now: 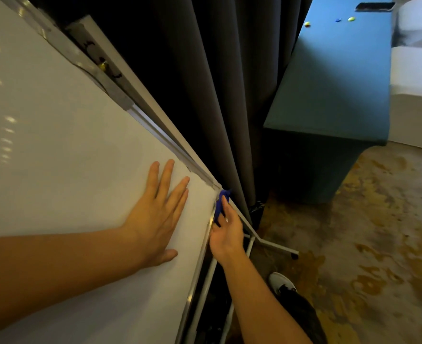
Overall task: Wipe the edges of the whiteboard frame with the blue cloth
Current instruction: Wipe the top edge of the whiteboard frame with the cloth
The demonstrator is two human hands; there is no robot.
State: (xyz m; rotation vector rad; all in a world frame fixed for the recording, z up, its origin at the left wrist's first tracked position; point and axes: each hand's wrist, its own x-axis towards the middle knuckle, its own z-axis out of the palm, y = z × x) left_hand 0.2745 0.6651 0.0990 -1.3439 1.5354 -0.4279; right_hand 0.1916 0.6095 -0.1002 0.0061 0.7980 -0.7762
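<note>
The whiteboard [68, 157] fills the left half of the view, tilted, with a thin metal frame [200, 259] along its edges. My left hand [155, 214] lies flat on the white surface, fingers spread, holding nothing. My right hand [226, 232] grips the blue cloth [221, 202] and presses it against the frame just below the board's corner. Most of the cloth is hidden inside my fingers; a bunched end sticks out at the corner.
A dark grey curtain [229, 83] hangs right behind the board. A teal bench [334, 83] with small coloured pieces and a black eraser [375, 6] stands at the right. The stand's white leg [277, 245] reaches onto the mottled floor, and my shoe [280, 281] is beside it.
</note>
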